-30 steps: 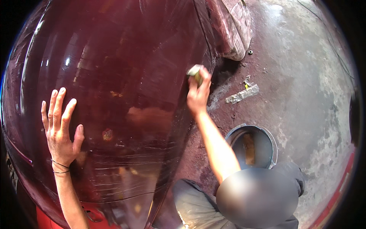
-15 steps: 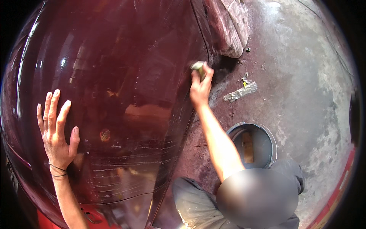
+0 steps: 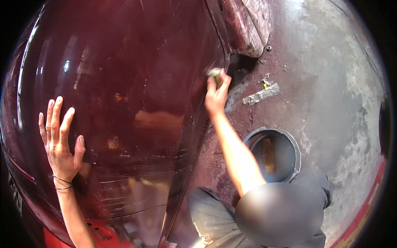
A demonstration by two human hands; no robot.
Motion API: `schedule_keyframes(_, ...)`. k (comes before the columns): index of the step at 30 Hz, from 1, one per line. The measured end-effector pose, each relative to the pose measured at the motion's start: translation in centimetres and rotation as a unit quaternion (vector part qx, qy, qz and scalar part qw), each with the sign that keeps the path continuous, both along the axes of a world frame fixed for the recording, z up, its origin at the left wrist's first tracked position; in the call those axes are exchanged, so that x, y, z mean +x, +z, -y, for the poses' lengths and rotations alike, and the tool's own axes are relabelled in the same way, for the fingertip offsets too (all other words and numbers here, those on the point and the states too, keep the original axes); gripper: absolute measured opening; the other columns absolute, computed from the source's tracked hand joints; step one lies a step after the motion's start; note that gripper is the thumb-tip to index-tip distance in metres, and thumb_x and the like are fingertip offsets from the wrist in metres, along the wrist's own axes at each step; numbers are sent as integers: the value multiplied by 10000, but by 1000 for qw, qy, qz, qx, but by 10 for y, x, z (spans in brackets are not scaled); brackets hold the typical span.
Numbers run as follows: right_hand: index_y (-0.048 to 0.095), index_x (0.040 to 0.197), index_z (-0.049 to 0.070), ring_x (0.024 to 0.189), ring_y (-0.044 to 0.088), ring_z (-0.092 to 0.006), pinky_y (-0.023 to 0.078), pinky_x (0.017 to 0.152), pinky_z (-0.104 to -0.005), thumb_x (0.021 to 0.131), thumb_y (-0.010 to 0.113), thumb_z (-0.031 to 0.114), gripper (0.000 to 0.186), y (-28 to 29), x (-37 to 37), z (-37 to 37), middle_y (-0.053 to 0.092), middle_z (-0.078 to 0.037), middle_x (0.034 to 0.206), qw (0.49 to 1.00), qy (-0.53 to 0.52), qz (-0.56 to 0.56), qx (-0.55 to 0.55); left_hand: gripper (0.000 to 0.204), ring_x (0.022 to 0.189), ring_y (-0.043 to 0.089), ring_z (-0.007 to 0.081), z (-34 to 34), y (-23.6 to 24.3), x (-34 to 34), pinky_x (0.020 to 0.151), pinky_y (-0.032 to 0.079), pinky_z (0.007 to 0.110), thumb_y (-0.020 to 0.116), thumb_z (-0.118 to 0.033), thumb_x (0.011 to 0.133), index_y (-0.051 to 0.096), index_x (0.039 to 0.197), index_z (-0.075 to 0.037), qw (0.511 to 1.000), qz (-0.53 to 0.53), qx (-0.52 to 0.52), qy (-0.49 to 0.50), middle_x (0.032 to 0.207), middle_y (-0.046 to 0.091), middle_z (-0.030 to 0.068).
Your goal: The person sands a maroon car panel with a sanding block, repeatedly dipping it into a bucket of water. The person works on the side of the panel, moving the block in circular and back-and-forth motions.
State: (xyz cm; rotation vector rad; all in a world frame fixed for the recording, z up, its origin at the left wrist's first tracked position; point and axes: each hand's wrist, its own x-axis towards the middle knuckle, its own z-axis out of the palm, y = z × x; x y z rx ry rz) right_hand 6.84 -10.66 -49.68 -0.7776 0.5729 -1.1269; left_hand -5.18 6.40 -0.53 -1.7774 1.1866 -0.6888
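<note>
My left hand (image 3: 62, 151) lies with spread fingers on a glossy, dark red car body panel (image 3: 153, 82), with thin dark bands round its wrist. My right hand (image 3: 217, 97) grips a small pale greenish pad (image 3: 215, 73) between thumb and fingers. The pad is against the panel near its right edge and looks slightly smeared by motion. Wet streaks and drips cross the lower part of the panel. How far the fingers wrap round the pad's far side is hidden.
A dark bucket (image 3: 298, 155) with a brown block inside stands on the stained floor, right of my right forearm. Beyond it lies a crumpled tape strip (image 3: 261, 94). A film-covered part (image 3: 248, 35) juts out at the top. Grey-trousered legs (image 3: 213, 219) and a blurred oval fill the lower right.
My right hand keeps hold of the pad and has barely shifted on the panel. The left hand stays flat in place. The view has shifted slightly.
</note>
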Motion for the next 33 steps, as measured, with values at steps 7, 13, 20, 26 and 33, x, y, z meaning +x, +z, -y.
schedule_keyframes(7, 532, 1416, 4, 1303, 655, -323, 502, 1154, -472, 1126, 694, 191, 382, -12, -8, -21, 680, -221, 1400, 999, 34, 0, 40, 665, 1715, 333, 321, -7, 2, 2, 1426, 173, 539, 669, -173, 984, 578, 1642, -146, 1000, 16, 10, 14, 1810, 433, 127)
schedule_keyframes(13, 441, 1511, -32, 1442, 561, -338, 400, 1266, -503, 1142, 700, 319, 572, -22, -51, -116, 595, -233, 1510, 998, 59, -35, 5, 668, 1716, 333, 311, -12, 8, -2, 1428, 172, 527, 671, -173, 992, 576, 1653, -161, 999, 31, 16, 16, 1813, 435, 104)
schedule_keyframes(20, 483, 1472, -72, 1344, 616, -422, 474, 1180, -512, 1136, 689, 345, 574, -57, 16, 10, 612, -314, 1450, 994, 39, -95, 35, 684, 1712, 344, 289, -10, 1, 14, 1428, 183, 511, 687, -160, 992, 571, 1665, -175, 1000, 6, 7, -14, 1813, 439, 81)
schedule_keyframes(26, 376, 1586, -61, 1470, 529, -386, 396, 1253, -515, 1182, 595, 385, 639, -34, -127, -218, 539, -300, 1518, 966, 174, -160, 100, 692, 1710, 349, 286, -18, 5, 8, 1428, 185, 506, 699, -159, 981, 580, 1662, -188, 1000, 18, 16, 0, 1807, 451, 75)
schedule_keyframes(33, 501, 1391, -73, 1314, 600, -399, 459, 1160, -500, 1098, 733, 372, 582, -57, 21, 30, 598, -295, 1393, 985, 64, -154, 52, 683, 1711, 347, 283, -8, 6, 9, 1430, 179, 507, 704, -176, 975, 594, 1649, -187, 1000, 4, 5, -21, 1802, 460, 72)
